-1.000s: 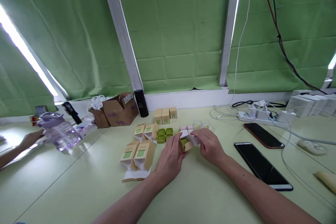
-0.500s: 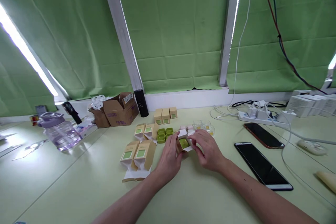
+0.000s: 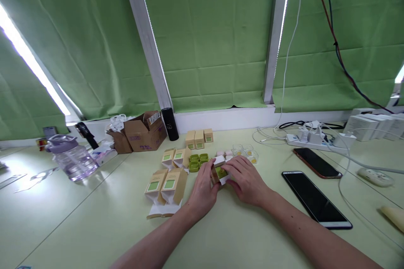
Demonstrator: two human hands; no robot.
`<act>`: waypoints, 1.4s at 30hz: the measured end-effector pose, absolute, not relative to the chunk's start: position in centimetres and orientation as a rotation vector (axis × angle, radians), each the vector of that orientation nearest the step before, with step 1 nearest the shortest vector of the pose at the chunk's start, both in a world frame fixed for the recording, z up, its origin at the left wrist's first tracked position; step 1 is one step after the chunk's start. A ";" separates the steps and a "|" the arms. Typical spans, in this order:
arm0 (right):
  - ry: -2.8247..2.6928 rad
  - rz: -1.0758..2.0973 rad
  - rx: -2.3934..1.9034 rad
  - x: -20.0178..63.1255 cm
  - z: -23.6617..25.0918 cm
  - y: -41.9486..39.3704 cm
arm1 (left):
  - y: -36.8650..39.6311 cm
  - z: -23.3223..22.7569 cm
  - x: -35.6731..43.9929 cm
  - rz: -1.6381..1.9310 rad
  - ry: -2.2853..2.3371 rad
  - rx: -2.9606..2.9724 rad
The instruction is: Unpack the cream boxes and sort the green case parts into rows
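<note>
Left hand: the left hand (image 3: 203,189) cups the near-left side of a small carton (image 3: 219,171), fingers curled round it, so the carton stays steady on the tabletop (image 3: 94,227).
Right hand: the right hand (image 3: 248,180) lies over the carton's right side, fingertips bent onto its open white flaps; it appears to be pressing on the green piece (image 3: 221,171) showing inside.
Carton: sits mid-tabletop between both hands, open end turned up toward the person, probably so the inside can be seen.
At 11 o'clock of the hands: green trays (image 3: 198,162) and two standing cartons (image 3: 174,157), close by and within easy reach.
At 9 o'clock: two bigger cartons (image 3: 164,187) lying on their sides with flaps open.
At 12 o'clock: three closed cartons (image 3: 198,138) in a row, set apart from the open ones, and clear cups (image 3: 244,151).
At 3 o'clock: two phones (image 3: 315,199) lying flat, well apart from the hands.
Far left: a water bottle (image 3: 72,160) and a brown box (image 3: 143,134).
</note>
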State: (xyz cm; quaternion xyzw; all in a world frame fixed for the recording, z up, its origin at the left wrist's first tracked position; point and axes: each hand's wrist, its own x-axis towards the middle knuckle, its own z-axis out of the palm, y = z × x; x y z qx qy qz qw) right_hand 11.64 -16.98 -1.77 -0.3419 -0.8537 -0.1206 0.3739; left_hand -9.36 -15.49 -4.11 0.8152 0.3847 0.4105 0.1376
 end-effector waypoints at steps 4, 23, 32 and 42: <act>-2.171 -0.254 -0.859 11.8 -1.6 -17.3 | -15.5 -4.1 -9.4 1.210 1.138 2.387; -1.831 0.038 -1.134 9.4 -3.2 -17.0 | -17.2 -2.5 -9.1 1.086 1.277 2.898; -1.616 0.391 -1.050 9.9 -2.2 -17.1 | -16.7 -2.2 -9.6 1.164 1.342 2.888; -1.313 0.726 -1.013 10.1 -2.5 -16.9 | -16.3 -2.1 -9.9 1.219 1.386 2.826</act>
